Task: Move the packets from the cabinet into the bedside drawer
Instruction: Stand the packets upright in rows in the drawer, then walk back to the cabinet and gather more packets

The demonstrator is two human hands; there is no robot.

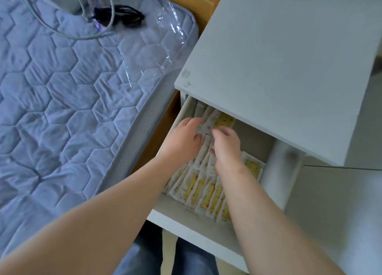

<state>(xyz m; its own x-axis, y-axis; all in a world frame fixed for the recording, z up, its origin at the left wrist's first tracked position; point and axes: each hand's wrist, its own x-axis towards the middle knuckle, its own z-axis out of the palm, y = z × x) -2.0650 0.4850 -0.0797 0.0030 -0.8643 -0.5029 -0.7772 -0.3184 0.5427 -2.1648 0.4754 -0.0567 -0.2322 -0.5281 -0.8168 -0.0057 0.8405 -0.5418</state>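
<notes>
Two bare forearms (115, 202) reach into the open bedside drawer (198, 230), left hand (182, 139) and right hand (226, 148) both curled round a sheaf of packets (208, 120), more rows lying under the wrists (light, thin, probably slippery sachets, best squeezed flat across their faces).

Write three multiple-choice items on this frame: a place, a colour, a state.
1. The left hand and right hand are: A on a shelf; B in the drawer; C in pockets.
2. The packets are: A white and yellow; B red; C green.
3. The drawer is: A shut; B removed; C pulled open.
B: both reach among the packets inside it. A: white wrappers with yellow panels. C: its inside shows, out from under the bedside table.
</notes>
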